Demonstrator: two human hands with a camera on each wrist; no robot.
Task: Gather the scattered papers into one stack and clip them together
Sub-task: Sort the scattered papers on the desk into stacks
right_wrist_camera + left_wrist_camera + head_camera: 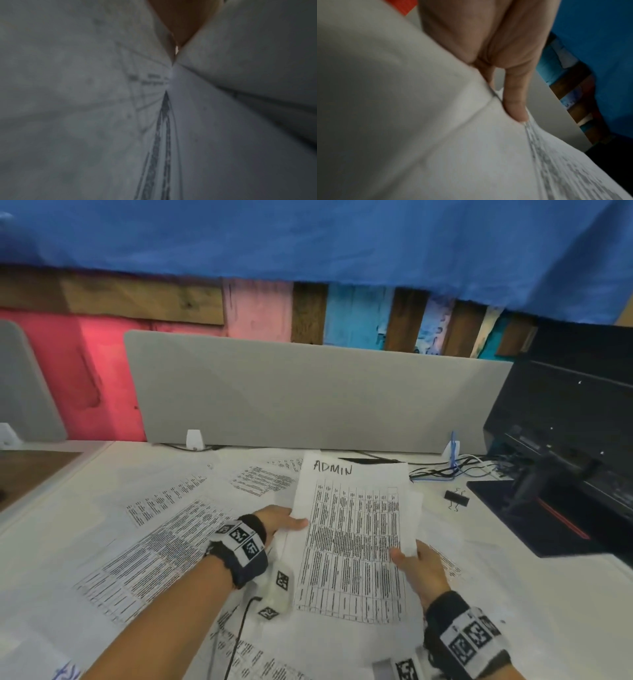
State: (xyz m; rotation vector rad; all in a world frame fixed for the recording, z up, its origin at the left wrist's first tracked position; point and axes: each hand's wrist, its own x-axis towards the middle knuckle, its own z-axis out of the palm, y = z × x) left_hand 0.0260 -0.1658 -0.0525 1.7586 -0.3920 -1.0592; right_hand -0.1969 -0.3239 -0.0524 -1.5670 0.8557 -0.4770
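Observation:
Both hands hold a bundle of printed sheets (pixel 349 542) above the desk; the top sheet has "ADMIN" handwritten at its head. My left hand (pixel 284 520) pinches the bundle's left edge, thumb on top. My right hand (pixel 409 559) grips the right edge lower down. In the left wrist view a thumb (pixel 515 105) presses on the paper (pixel 471 155). The right wrist view is filled with blurred paper (pixel 102 108). More printed sheets (pixel 154 553) lie scattered over the desk. A black binder clip (pixel 456 498) lies at the right, apart from both hands.
A grey divider panel (pixel 308 395) stands along the desk's back edge. A black monitor with its stand (pixel 561 474) occupies the right side, with cables (pixel 452 469) behind the clip. A thin black cable (pixel 239 638) runs from my left wrist over the papers.

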